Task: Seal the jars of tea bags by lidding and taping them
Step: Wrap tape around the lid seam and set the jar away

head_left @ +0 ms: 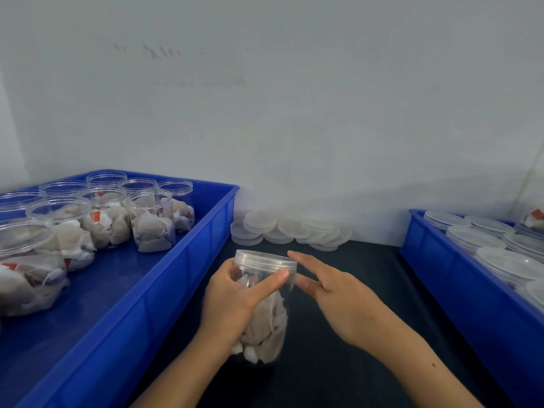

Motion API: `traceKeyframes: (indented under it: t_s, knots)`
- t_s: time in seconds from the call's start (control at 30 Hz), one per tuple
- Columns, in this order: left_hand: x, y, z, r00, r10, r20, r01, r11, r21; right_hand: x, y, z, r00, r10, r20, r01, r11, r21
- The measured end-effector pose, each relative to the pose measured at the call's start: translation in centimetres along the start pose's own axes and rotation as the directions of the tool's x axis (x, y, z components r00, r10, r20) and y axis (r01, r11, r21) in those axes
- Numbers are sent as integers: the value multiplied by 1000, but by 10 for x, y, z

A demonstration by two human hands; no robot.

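A clear plastic jar point(266, 322) packed with tea bags stands on the dark table in the middle of the view, with a clear lid point(266, 258) sitting on its mouth. My left hand point(235, 301) grips the jar's upper body, the thumb lying across its front. My right hand point(332, 290) is just right of the lid with its fingers stretched out; the fingertips reach the lid's right edge, and I cannot tell whether they touch it. No tape is in view.
A blue crate point(164, 287) on the left holds several open jars of tea bags point(153, 225). Loose clear lids point(290, 229) lie piled by the wall behind the jar. Another blue crate point(459, 293) on the right holds several lidded jars point(482, 240).
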State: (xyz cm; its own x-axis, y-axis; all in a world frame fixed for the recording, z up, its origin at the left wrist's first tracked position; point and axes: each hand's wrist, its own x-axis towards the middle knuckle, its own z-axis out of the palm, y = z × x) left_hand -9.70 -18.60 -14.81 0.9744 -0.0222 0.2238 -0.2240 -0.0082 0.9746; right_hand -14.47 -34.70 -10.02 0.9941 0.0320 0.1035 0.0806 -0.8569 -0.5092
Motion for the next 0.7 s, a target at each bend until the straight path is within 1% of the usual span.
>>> traceKeyframes:
  t_s: [0.07,0.2,0.33,0.43,0.57,0.6,0.7]
  knots:
    - [0,0,0,1000,-2,5,2,1000,5,2,2,1,1000,7,19,-8,999,45]
    - [0,-1,-1,999,15,43,-17,999,51,5,8,3,1000,-18,18,16,997,75]
    - [0,0,-1,997,40,60,-44,996,72,5,7,4,1000,-8,6,8,994,111]
    - [-1,0,-1,996,81,43,-86,988,126,6,5,4,999,-12,-29,14,998,63]
    - [-8,0,1,973,229,-17,-210,917,340,2,0,4,996,-38,-85,36,999,-24]
    - [-9,-1,2,967,255,-24,-229,901,368,1,-1,4,994,-46,-95,42,998,-42]
    - [-8,-2,2,970,244,15,-231,898,375,-1,-3,3,994,-60,-95,51,995,-91]
